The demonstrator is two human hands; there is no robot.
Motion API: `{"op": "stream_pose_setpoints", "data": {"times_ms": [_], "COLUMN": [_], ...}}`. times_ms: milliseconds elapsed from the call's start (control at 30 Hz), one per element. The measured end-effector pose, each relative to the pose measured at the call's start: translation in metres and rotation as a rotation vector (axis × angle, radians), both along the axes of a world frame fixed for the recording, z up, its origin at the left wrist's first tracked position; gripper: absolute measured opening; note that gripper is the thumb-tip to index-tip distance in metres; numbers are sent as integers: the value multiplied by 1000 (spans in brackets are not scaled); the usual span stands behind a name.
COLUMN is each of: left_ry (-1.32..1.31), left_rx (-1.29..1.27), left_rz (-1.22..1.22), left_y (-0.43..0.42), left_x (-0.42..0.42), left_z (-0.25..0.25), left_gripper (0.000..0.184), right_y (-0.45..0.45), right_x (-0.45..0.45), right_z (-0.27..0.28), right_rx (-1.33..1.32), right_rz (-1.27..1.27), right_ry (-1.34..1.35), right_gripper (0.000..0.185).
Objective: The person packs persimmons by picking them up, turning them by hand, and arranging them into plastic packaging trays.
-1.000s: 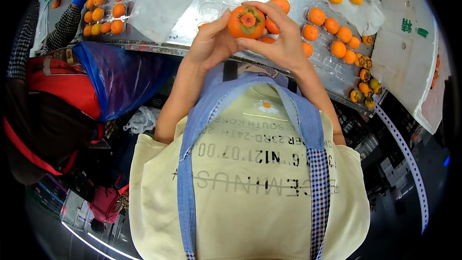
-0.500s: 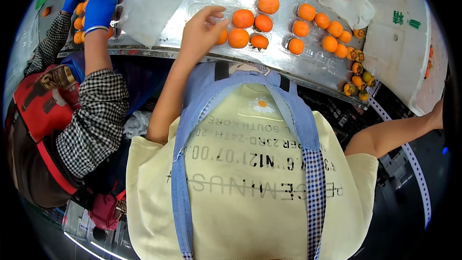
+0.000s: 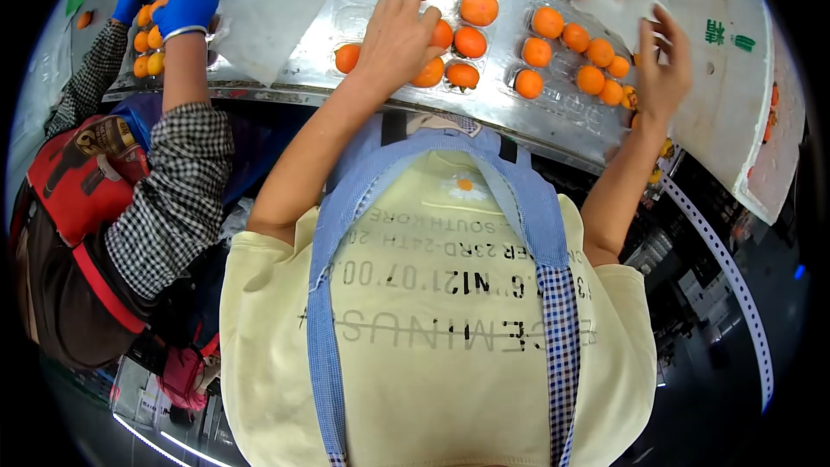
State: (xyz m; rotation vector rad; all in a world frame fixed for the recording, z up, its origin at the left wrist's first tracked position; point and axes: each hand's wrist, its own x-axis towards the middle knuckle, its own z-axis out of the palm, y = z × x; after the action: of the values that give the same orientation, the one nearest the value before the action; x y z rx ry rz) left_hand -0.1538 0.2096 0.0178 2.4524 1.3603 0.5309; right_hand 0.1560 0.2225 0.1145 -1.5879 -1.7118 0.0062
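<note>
Leftmost, a co-worker's blue glove [image 3: 188, 5] reaches over orange fruit [image 3: 156, 37]; next, a white sheet [image 3: 275, 17] lies on the metal counter [image 3: 562, 124]. The left grip [image 3: 399, 39], fingers curled down, partly hides persimmons [image 3: 478, 8] in a see-through tray [image 3: 354, 30]; I cannot tell if it holds one. Counter metal shows before a second tray [image 3: 564, 69]. The right grip [image 3: 664, 78], fingers parted, nothing seen within, is beside a pale board [image 3: 718, 91] at the right edge.
</note>
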Motion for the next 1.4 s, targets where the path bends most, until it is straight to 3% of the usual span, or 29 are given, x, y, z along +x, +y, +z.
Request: {"op": "stream_pose_setpoints", "data": {"times_ms": [133, 367, 467, 633, 767, 867, 933, 1033, 1133, 1233, 1400], "left_ry": [41, -79, -122, -427, -511, -635, -825, -1324, -1431, -1348, -1334], "left_rx": [-14, -93, -82, -27, 77, 6, -183, -662, -931, -999, -880], "left_rz": [-125, -101, -104, -16, -16, -11, 33, -5, -3, 84, 40], "left_y": [4, 6, 6, -3, -14, -20, -23, -31, -29, -32, -34], "left_x": [-3, -12, -12, -20, -17, -14, -15, -14, -18, -15, -13], "left_z": [-8, -10, -12, 15, 24, 39, 46, 42, 46, 59, 62], "left_gripper": [42, 52, 55, 58, 63, 70, 73, 65, 59, 54, 49], "right_y": [-5, -13, -17, -28, -34, -42, -42, -41, -39, -39, -38], "right_x": [-46, -97, -104, -129, -148, -148, -148, -151, -151, -151, -150], "right_z": [-30, -62, -73, -76, -57, -47, -42, -38, -31, -30, -33], "right_rx": [-147, -360, -461, -753, -881, -717, -611, -457, -329, -189, -57], "right_rz": [157, 328, 342, 385, 446, 481, 506, 533, 559, 609, 652], "right_ry": [75, 124, 258, 566, 945, 906, 827, 685, 516, 383, 305], "right_gripper": [23, 21, 22, 59, 55, 54, 55, 56, 55, 56, 62]}}
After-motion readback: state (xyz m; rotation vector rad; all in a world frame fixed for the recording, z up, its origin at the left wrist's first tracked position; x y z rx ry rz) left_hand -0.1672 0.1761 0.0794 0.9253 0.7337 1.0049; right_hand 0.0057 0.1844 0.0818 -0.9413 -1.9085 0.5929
